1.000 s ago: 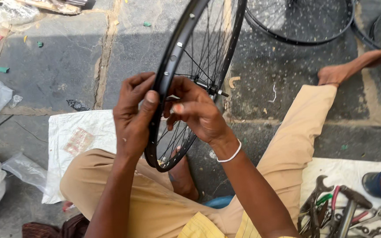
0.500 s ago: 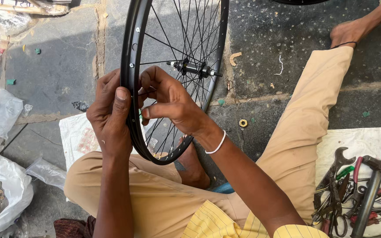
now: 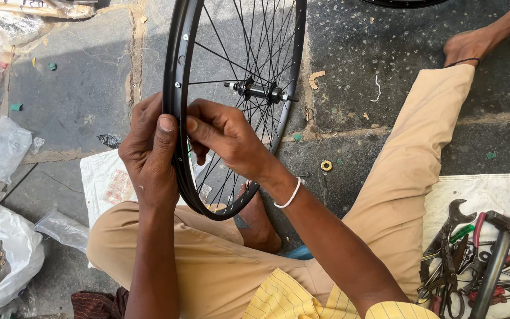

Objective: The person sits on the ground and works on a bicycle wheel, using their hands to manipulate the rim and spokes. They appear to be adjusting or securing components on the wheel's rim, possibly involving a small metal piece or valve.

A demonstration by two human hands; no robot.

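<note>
Glossy black metal rim, thin wire spokes — rough grey stone floor, crinkled clear plastic bags.

a: what's the ground like beyond your hands?

b: you're sitting on dark stone paving slabs with sandy joints. sunlight falls on the left part and a hard shadow crosses it.

a: and off to your left?

b: crumpled clear plastic bags, one white bag lower down, and small green scraps scattered on the stone.

a: under your hands?

b: a white printed sack lies flat on the slabs.

a: to the right?

b: a brass nut on the stone just right of your hands, and further right and lower a white cloth bearing a hammer, a spanner and pliers.
</note>
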